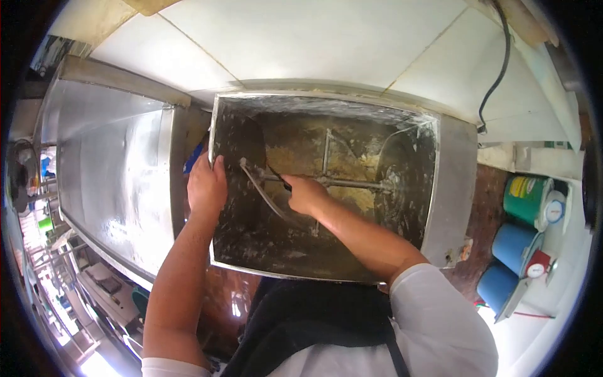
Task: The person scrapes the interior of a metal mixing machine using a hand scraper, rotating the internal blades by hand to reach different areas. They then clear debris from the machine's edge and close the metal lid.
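A deep rectangular metal mixing tub (325,276) is in front of me, its inner walls smeared with whitish and yellowish residue. My left hand (207,187) grips its left rim, thumb on the inner side and fingers hidden outside. Something blue (193,158) shows just behind those fingers. Inside the tub, my right hand (306,195) is closed around the dark handle of a thin tool (277,174); I cannot tell its exact kind. The tool is beside the mixing shaft (358,183) and its curved metal arm (264,193). An upright bar (326,151) crosses the shaft.
A shiny steel table (116,169) stands left of the tub. White wall panels (314,44) rise behind, with a black cable (502,69) hanging at right. A green bucket (522,196) and blue containers (514,246) stand at the right, near a red scale (537,266).
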The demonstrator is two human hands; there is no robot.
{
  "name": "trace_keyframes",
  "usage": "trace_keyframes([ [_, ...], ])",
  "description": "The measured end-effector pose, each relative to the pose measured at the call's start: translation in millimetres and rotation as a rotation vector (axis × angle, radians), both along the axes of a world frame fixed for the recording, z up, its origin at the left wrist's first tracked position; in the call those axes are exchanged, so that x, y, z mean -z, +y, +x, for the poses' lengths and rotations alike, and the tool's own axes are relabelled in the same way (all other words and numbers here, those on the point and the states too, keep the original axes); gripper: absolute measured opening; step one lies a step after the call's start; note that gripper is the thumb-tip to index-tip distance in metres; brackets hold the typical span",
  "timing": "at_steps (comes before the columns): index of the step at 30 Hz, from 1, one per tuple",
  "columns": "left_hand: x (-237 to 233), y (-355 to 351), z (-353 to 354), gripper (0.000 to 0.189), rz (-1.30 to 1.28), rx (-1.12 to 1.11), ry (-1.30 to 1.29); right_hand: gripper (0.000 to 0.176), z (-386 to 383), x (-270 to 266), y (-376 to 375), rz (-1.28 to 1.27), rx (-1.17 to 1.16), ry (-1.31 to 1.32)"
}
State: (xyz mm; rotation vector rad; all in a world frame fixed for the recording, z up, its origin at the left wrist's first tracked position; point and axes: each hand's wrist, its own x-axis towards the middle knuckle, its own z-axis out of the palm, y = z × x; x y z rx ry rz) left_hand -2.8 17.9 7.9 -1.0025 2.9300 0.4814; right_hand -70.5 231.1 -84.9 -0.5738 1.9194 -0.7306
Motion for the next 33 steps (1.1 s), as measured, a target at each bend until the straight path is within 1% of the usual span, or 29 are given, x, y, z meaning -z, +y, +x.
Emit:
trace_keyframes([
  [2, 0, -1, -1, 0.039, -0.009, 0.006, -0.005, 0.059, 6, -4, -2, 0.116, -0.165, 0.277],
  [3, -1, -1, -2, 0.037, 0.004, -0.016, -0.035, 0.059, 6, -6, -5, 0.115, -0.160, 0.279],
  [5, -3, 1, -2, 0.036, 0.018, -0.034, -0.065, 0.049, 8, -10, -9, 0.193, -0.306, 0.469],
  [6, -6, 2, -2, 0.036, 0.016, -0.032, -0.064, 0.049, 7, -9, -11, 0.194, -0.302, 0.471],
  [8, -5, 3, -3, 0.036, 0.015, -0.028, -0.061, 0.049, 5, -4, -13, 0.210, -0.437, 0.472],
  [9, -4, 2, -3, 0.036, 0.008, -0.030, -0.062, 0.049, 5, 0, -12, 0.210, -0.437, 0.474],
  [11, -1, -1, 0, 0.036, 0.000, -0.035, -0.063, 0.046, 5, 8, -10, 0.158, -0.512, 0.496],
  [12, -2, 0, 0, 0.036, 0.004, -0.028, -0.048, 0.046, 6, 12, -10, 0.158, -0.515, 0.494],
  [14, -3, 2, -1, 0.036, 0.012, -0.022, -0.034, 0.043, 6, 19, -8, 0.126, -0.432, 0.434],
  [15, -4, 3, -2, 0.036, 0.010, -0.025, -0.048, 0.043, 7, 14, -7, 0.128, -0.434, 0.433],
  [17, -8, 5, -3, 0.036, 0.010, -0.030, -0.063, 0.044, 10, 2, -4, 0.090, -0.338, 0.458],
  [19, -11, 7, -5, 0.036, 0.006, -0.054, -0.099, 0.045, 15, 1, -9, 0.121, -0.376, 0.464],
  [21, -6, 4, -4, 0.036, 0.000, -0.045, -0.072, 0.046, 15, -3, -15, 0.151, -0.411, 0.476],
  [23, 1, 0, -1, 0.036, -0.007, -0.038, -0.049, 0.049, 15, -9, -19, 0.200, -0.494, 0.497],
  [24, 3, -1, 1, 0.037, -0.016, -0.018, -0.018, 0.049, 19, -2, -20, 0.199, -0.496, 0.498],
  [26, 4, -3, 2, 0.038, -0.026, -0.002, 0.013, 0.035, 27, 21, -23, 0.115, -0.369, 0.622],
  [30, 5, -2, 3, 0.038, -0.029, 0.008, 0.017, 0.034, 21, 11, -26, 0.157, -0.397, 0.567],
  [32, 7, -4, 4, 0.038, -0.024, 0.017, 0.038, 0.040, 17, 8, -34, 0.204, -0.376, 0.462],
  [33, 6, -4, 3, 0.038, -0.030, 0.013, 0.035, 0.040, 18, 10, -37, 0.203, -0.372, 0.464],
])
